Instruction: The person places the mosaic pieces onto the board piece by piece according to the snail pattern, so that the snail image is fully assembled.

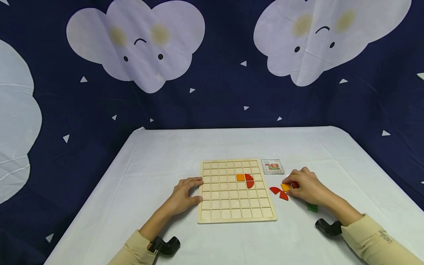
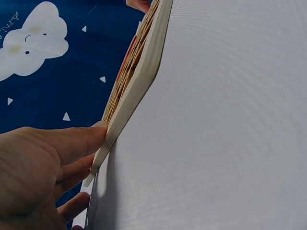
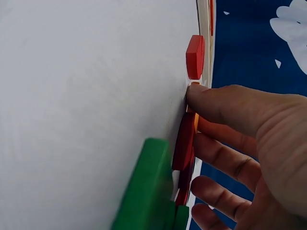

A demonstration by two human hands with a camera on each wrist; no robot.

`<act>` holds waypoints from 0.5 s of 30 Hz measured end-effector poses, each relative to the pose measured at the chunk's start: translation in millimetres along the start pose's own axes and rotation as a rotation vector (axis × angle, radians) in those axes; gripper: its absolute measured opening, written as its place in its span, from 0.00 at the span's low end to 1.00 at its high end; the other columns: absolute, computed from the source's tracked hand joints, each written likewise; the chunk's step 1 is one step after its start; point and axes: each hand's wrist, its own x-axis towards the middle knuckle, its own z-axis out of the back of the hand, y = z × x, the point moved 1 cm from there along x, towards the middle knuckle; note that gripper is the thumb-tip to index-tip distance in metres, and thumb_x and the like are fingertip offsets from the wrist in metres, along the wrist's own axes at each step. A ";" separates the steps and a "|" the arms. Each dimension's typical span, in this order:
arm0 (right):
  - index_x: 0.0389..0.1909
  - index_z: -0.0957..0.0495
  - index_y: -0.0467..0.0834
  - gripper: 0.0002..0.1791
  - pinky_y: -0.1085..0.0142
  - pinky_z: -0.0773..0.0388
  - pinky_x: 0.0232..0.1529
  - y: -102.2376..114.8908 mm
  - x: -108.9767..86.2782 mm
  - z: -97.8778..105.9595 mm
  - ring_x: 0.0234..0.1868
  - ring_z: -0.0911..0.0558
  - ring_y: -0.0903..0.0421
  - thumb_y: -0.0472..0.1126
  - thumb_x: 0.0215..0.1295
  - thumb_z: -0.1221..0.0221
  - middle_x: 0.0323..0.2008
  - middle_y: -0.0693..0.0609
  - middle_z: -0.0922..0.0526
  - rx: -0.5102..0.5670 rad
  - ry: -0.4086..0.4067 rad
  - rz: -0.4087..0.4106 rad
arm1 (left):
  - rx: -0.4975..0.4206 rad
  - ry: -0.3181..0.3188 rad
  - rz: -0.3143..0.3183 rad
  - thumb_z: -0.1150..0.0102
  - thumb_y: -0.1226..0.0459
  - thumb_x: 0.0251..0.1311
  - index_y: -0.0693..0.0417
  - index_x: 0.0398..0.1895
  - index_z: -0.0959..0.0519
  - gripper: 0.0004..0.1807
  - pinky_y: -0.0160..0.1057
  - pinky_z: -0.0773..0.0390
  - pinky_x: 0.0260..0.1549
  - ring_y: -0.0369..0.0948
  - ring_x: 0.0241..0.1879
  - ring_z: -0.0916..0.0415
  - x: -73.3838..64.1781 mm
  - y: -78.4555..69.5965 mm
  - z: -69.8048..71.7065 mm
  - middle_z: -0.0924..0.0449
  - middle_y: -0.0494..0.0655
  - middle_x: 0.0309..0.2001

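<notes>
My left hand (image 1: 182, 195) touches the left edge of a pale wooden grid board (image 1: 236, 221) with thumb and fingers spread apart. An orange square tile (image 1: 240, 177) lies on the board, with two red quarter-round tiles, an upper one (image 1: 248, 177) and a lower one (image 1: 250, 184), to its right. Right of the board, my right hand (image 1: 308, 187) pinches another orange tile (image 1: 285, 187) between thumb and fingertip, low over the table. Loose red tiles (image 1: 283, 195) lie beside it, and one red tile (image 1: 295, 184) is partly hidden by the hand.
A small printed pattern card (image 1: 272, 166) lies by the board's upper right corner. Green tiles (image 1: 312, 207) sit under the right forearm, more of them showing in the right wrist view. White cloth covers the table (image 1: 165, 158); a dark blue cloud-print curtain (image 1: 218, 106) hangs behind.
</notes>
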 end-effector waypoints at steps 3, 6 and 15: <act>0.38 0.15 0.48 0.12 0.63 0.43 0.38 -1.2 -0.3 -0.3 0.39 0.33 0.56 0.41 0.49 0.32 0.36 0.56 0.20 0.015 0.006 0.002 | 0.003 0.000 -0.002 0.33 0.65 0.52 0.55 0.59 0.26 0.28 0.58 0.52 0.65 0.49 0.67 0.44 0.2 0.1 0.0 0.32 0.43 0.66; 0.37 0.16 0.48 0.12 0.63 0.42 0.39 -2.0 -0.5 -0.3 0.39 0.33 0.56 0.40 0.49 0.31 0.35 0.57 0.20 0.028 0.004 0.002 | 0.004 -0.002 -0.005 0.33 0.65 0.52 0.55 0.59 0.26 0.28 0.58 0.52 0.65 0.49 0.67 0.44 0.4 0.1 0.1 0.32 0.44 0.66; 0.38 0.16 0.46 0.13 0.62 0.41 0.40 2.7 3.4 4.1 0.41 0.33 0.55 0.42 0.50 0.31 0.37 0.55 0.19 0.063 0.013 -0.050 | 0.004 0.000 -0.006 0.33 0.65 0.52 0.55 0.59 0.26 0.28 0.58 0.52 0.65 0.50 0.66 0.43 0.0 -0.7 0.4 0.32 0.44 0.66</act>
